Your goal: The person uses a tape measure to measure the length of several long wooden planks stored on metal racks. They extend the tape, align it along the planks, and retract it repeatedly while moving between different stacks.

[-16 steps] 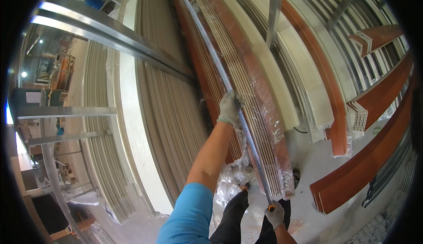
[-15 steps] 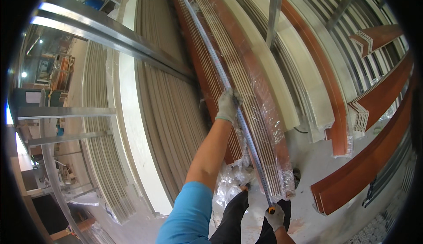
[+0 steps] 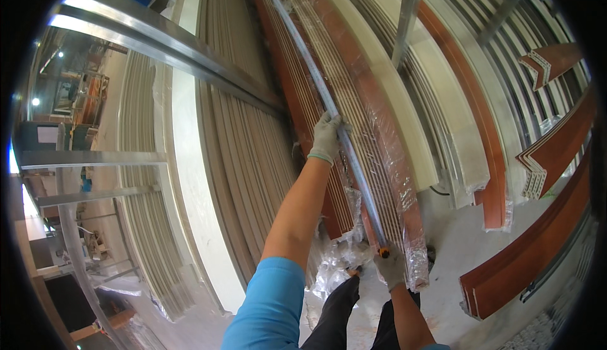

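Observation:
A long tape measure blade [image 3: 361, 182] runs from near my body up to the far end of the stacked panels, its markings blurred. My left hand [image 3: 325, 137], in a pale work glove, is closed around the blade's edge about midway along the visible length. The orange and black tape measure case [image 3: 384, 252] sits in my gloved right hand [image 3: 391, 271] at the near end. Beneath the blade lie plastic-wrapped stacks of ribbed panels [image 3: 386, 189], cream and reddish-brown. The far end of the blade runs out of the picture.
Metal rack bars [image 3: 171, 49] cross above the beige boards [image 3: 234, 141] on the left. Cream and brown profiles [image 3: 436, 91] lie to the right, beside angled brown trim [image 3: 528, 255]. Crumpled clear plastic [image 3: 341, 258] lies by my feet on the grey floor [image 3: 446, 236].
My right hand has moved forward with the tape measure case, closer to my left hand. The blade's markings have become blurred. My left hand keeps its hold, nearly in place.

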A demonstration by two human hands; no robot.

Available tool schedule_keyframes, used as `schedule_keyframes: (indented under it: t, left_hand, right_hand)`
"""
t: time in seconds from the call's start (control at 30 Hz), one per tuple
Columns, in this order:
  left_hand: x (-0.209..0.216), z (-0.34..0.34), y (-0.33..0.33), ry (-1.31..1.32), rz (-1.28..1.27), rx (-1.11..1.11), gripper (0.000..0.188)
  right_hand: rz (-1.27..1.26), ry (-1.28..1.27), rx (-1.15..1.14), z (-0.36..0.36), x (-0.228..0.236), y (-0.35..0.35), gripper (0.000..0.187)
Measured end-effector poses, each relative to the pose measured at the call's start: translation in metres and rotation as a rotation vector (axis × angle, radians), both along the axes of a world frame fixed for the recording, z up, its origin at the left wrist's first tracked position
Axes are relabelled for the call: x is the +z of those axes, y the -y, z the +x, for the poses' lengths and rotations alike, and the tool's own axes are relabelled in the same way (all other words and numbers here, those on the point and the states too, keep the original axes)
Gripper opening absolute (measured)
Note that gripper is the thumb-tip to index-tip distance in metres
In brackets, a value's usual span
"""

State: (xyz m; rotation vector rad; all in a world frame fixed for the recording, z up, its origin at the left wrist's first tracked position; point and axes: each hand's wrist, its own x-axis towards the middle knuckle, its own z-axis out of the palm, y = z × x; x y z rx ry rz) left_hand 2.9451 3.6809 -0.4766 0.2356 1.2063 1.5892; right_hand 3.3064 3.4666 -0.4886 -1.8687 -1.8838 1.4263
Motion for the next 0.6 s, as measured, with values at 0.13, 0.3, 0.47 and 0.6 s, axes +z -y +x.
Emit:
schedule_keyframes:
  t: [0.13, 0.3, 0.47, 0.6]
  left_hand:
    - [-0.006, 0.001, 0.007, 0.071, 0.053, -0.026, 0.017]
    - [-0.004, 0.013, 0.026, -0.038, -0.12, 0.101, 0.053]
    - [-0.011, 0.067, 0.104, -0.416, -0.309, 0.308, 0.067]
    - [-0.02, 0.151, 0.21, -0.6, -0.501, 0.289, 0.056]
  right_hand:
    - [-0.072, -0.101, 0.038, -0.042, -0.013, -0.041, 0.052]
    - [-0.112, -0.02, 0.16, -0.1, -0.002, -0.103, 0.04]
    - [-0.036, -0.081, 0.102, -0.144, -0.007, -0.139, 0.033]
    - [0.084, -0.193, 0.063, -0.169, -0.025, -0.149, 0.033]
